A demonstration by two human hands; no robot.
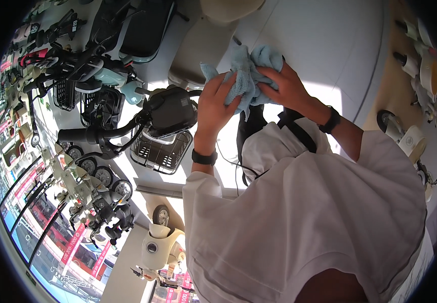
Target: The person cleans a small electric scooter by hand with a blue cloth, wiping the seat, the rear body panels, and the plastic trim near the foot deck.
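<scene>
From my remote seat, I see a light blue cloth [251,70] with a soft, fuzzy nap, bunched into uneven folds, at the upper middle of the head view, in front of the person's body. The left hand [215,103] grips its left side, thumb and fingers closed on the fabric. The right hand [285,85] grips its right side, fingers pressed into the folds.

The person wears a loose, smooth white top [309,222]. Left of the left forearm, a handlebar grip [79,135], dark and ribless as far as I can tell, leads to a rounded black housing [170,112]; below it hangs a dark basket [159,155] with slotted walls. A smooth beige seat [198,48] and a padded black seat [145,30] lie farther up.

The cloth's folds hide several fingertips, and I cannot tell whether the cloth touches anything beneath. The white top covers much of the lower right, and the fisheye rim cuts off scooters on both sides.

I count two hands, one cloth and two black wristbands [204,157], one per wrist. At least four small wheels [104,175] line up at left; the vehicles crowded there overlap too much to count.
</scene>
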